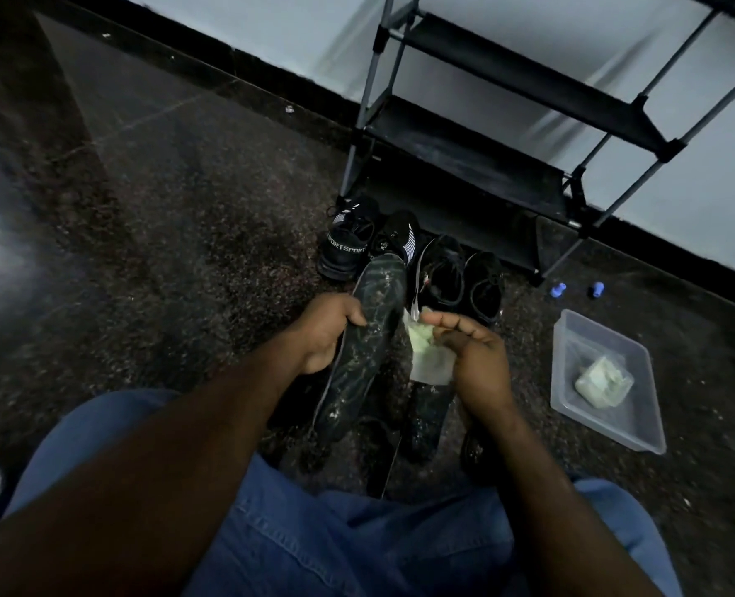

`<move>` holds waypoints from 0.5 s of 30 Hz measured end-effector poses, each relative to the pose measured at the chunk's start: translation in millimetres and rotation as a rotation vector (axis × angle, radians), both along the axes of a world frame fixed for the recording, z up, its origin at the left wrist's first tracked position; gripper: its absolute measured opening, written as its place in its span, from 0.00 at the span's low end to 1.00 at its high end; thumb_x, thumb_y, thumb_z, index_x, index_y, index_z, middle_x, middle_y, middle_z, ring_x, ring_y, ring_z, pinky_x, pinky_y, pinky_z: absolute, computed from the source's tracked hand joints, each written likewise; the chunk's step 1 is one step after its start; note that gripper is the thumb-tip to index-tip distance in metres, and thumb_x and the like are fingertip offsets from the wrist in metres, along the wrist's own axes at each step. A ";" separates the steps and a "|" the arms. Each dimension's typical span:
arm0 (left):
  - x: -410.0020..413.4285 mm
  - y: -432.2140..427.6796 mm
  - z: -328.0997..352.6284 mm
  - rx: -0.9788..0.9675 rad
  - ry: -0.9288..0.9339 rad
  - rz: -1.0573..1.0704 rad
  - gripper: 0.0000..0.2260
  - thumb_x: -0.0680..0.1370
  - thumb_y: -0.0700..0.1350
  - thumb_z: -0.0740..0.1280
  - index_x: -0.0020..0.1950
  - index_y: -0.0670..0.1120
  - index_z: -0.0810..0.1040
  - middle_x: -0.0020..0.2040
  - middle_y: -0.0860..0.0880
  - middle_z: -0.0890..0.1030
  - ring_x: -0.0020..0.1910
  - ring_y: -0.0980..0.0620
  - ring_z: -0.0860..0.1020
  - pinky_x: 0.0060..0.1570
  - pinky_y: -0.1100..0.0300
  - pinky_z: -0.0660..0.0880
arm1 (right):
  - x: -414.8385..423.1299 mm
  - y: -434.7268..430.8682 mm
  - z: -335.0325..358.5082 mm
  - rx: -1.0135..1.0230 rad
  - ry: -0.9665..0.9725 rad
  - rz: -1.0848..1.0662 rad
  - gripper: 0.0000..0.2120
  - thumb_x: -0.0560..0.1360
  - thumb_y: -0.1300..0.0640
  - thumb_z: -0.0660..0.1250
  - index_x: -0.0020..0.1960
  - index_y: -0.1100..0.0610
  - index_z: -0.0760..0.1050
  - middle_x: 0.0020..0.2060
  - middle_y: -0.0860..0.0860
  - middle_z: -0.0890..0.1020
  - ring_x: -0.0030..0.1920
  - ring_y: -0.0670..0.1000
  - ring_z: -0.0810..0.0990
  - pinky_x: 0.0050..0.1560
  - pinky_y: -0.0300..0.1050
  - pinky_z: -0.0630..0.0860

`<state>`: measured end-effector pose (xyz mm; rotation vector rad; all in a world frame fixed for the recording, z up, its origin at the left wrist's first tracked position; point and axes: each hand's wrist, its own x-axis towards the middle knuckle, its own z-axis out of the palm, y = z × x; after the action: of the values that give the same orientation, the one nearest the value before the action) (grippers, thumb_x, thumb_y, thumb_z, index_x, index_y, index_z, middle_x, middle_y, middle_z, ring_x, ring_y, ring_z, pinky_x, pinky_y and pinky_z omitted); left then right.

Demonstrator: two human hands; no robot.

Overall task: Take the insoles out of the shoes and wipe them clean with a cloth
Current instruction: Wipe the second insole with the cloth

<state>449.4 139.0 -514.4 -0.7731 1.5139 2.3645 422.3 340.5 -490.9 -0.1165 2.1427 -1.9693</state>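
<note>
My left hand (324, 329) grips a dark, speckled insole (367, 338) by its left edge and holds it up lengthwise over the floor. Just to its right, my right hand (475, 359) holds a pale green and white cloth (428, 353) bunched in its fingers, close beside the insole. Another dark insole (428, 420) lies on the floor below the cloth. Several black shoes stand in a row beyond my hands: a sport shoe (348, 243) at the left and a plainer black shoe (484, 286) at the right.
A black metal shoe rack (477, 165) stands against the wall behind the shoes. A clear plastic tub (589, 420) holding a folded cloth sits on the dark stone floor at the right. Two small blue caps (557, 290) lie near the rack's foot. My blue-trousered knees fill the foreground.
</note>
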 end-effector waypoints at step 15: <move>-15.1 2.0 -12.7 0.116 0.057 -0.055 0.24 0.73 0.40 0.61 0.67 0.33 0.78 0.66 0.30 0.78 0.62 0.29 0.78 0.64 0.28 0.73 | -11.7 1.2 8.0 0.139 0.015 0.081 0.11 0.73 0.67 0.77 0.53 0.56 0.84 0.44 0.51 0.87 0.42 0.48 0.86 0.40 0.42 0.80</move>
<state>434.4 140.9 -527.1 -0.6346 1.3861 2.4281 410.6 341.7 -482.9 -0.1917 2.2389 -1.7757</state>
